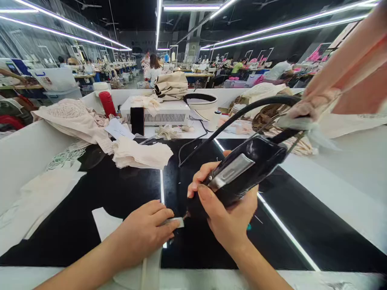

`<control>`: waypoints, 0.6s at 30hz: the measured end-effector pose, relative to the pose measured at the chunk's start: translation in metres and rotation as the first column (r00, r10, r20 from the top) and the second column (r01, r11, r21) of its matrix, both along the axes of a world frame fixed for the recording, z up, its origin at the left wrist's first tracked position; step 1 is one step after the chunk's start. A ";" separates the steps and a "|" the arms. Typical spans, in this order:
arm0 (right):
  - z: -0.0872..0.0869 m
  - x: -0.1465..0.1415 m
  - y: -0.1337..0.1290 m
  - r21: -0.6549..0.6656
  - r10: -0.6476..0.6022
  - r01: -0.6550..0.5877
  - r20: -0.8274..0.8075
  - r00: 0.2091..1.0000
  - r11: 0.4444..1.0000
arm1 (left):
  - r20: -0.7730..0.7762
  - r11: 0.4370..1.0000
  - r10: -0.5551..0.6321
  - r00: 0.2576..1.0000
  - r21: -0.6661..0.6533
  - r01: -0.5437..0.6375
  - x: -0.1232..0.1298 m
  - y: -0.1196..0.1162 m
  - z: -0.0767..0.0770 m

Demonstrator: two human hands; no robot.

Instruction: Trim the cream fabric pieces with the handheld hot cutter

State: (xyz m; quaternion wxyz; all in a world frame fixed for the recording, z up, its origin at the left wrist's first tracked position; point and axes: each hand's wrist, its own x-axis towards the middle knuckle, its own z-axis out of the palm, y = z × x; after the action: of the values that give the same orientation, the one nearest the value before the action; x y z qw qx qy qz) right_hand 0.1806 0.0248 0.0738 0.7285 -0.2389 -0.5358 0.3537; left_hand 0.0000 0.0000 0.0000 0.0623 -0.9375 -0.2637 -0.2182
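My right hand is wrapped round a black hand-held power tool with a silver metal lever plate and a thick black cable. The tool is tilted, its narrow tip pointing down and left. My left hand lies low over the black table top, fingers pressed together on a small pale strip. The strip's end sticks out right beside the tool's tip; whether they touch I cannot tell. A cream fabric piece lies left of my left hand.
Stacked cream fabric pieces, a phone and a white vented box stand towards the back. Another person's hand is near the cable at upper right. White raised walls edge the table.
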 end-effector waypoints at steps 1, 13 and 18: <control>0.000 0.000 0.000 -0.003 -0.002 0.002 0.000 1.000 1.000 | -0.002 1.000 -0.001 1.000 0.000 0.001 0.001 0.000 0.001; -0.001 0.001 0.001 -0.009 -0.029 0.030 0.028 0.999 1.000 | 0.057 1.000 0.007 0.998 0.004 -0.007 0.001 -0.004 0.003; -0.001 0.000 0.002 -0.004 -0.035 0.035 0.011 0.999 0.999 | 0.071 1.000 0.011 0.997 -0.001 -0.011 0.001 -0.004 0.002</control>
State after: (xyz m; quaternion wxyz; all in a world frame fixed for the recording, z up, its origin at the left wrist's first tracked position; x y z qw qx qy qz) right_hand 0.1807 0.0271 0.0727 0.7312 -0.2514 -0.5348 0.3407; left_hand 0.0013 -0.0035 0.0019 0.0540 -0.9278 -0.2708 -0.2508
